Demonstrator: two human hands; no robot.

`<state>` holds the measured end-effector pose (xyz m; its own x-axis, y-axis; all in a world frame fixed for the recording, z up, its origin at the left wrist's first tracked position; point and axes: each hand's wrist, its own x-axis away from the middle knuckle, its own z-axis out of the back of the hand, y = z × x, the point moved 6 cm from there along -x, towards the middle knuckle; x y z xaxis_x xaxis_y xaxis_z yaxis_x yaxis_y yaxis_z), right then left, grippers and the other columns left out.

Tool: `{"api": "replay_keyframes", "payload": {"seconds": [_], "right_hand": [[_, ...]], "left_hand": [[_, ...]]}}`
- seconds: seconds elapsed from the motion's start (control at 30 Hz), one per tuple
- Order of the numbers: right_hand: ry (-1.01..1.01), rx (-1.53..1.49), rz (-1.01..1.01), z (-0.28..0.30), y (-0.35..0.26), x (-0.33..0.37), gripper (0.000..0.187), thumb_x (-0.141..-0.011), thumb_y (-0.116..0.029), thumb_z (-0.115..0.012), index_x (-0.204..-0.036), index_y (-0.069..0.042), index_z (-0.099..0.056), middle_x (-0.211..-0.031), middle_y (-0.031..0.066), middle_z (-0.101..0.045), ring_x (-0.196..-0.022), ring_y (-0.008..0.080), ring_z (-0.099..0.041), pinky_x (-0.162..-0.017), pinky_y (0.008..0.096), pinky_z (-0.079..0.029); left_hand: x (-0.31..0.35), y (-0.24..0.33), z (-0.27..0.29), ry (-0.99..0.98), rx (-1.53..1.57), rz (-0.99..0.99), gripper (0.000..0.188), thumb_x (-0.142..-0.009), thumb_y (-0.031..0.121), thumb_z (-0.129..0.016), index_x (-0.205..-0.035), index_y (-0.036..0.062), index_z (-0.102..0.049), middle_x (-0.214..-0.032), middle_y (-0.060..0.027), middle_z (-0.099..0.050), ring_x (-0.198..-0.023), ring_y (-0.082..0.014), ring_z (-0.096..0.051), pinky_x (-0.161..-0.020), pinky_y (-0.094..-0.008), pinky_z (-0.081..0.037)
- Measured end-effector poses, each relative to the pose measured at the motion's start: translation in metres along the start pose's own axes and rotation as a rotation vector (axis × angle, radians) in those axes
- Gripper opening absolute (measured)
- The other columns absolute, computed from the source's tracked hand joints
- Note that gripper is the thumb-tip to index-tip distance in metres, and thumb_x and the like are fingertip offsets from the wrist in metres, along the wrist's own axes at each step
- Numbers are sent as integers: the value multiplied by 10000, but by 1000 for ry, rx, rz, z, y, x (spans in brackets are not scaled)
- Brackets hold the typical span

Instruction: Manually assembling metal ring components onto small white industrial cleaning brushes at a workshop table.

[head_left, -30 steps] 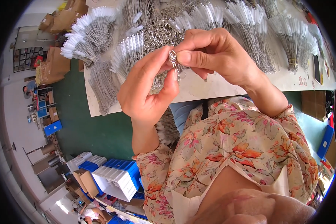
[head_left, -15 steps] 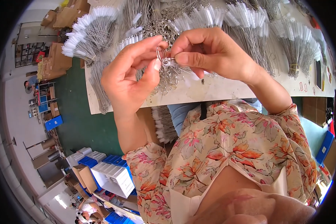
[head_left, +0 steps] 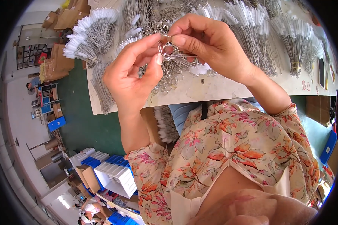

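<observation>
Between the thumb and fingers of my left hand is a metal split ring. Wire brushes hang on that ring by their looped ends; their stems run right, below my right fingers. My right hand is closed in a pinch at the ring's upper side. A small bit of metal shows at its fingertips and looks like a brush's wire end, mostly hidden. Beneath both hands lies a heap of loose metal rings on the pale table.
Bundles of white-bristled wire brushes lie at the table's left, with more bundles at the right. A dark flat object is near the right edge. White and blue bins stand at the lower left. Other people are farther off.
My right hand has moved up and slightly left, from the looped wire ends to the ring's upper side. The brush stems now show stretched out below its fingers.
</observation>
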<state>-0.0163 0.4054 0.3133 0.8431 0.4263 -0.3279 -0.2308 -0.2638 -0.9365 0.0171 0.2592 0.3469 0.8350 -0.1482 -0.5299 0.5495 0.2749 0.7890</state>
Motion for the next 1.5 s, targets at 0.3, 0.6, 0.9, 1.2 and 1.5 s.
{"api": "replay_keyframes", "payload": {"seconds": [0.3,0.6,0.9,1.2,1.5], "right_hand": [[147,-16,133,0,9,0,139,-874,-129,-599,-943,-8,-594,-754,9,-614,-650,40,-521,-572,193,-431],[81,82,133,-1,3,2,103,-842,-113,-637,-900,-28,-647,-787,14,-652,-689,46,-552,-624,205,-459],[27,129,187,3,-1,0,103,-832,-102,-646,-890,-17,-653,-770,15,-656,-703,62,-584,-634,207,-471],[-125,66,-79,4,-1,-2,103,-841,-131,-646,-888,-41,-662,-748,-21,-617,-665,31,-545,-555,178,-419],[-190,-41,-93,-7,12,-1,142,-855,-150,-623,-904,-17,-639,-725,-8,-609,-629,43,-544,-543,193,-430]], "left_hand": [[3,1,-4,35,-38,-44,315,-721,-137,-607,-1029,-69,-617,-951,-126,-635,-813,-165,-645,-719,-249,-539],[5,0,-5,113,-30,-105,331,-729,-139,-589,-1051,-63,-608,-982,-151,-634,-841,-172,-641,-723,-257,-541],[6,1,-6,55,-57,-115,351,-731,-135,-587,-1077,-76,-589,-994,-171,-633,-842,-181,-641,-719,-262,-542],[4,7,-4,152,-19,-187,297,-758,-94,-605,-1053,-69,-601,-936,-143,-637,-792,-157,-629,-683,-248,-528],[10,-35,5,81,519,338,143,-896,108,-557,-990,13,-607,-777,-48,-584,-577,-70,-457,-514,-192,-371]]}}
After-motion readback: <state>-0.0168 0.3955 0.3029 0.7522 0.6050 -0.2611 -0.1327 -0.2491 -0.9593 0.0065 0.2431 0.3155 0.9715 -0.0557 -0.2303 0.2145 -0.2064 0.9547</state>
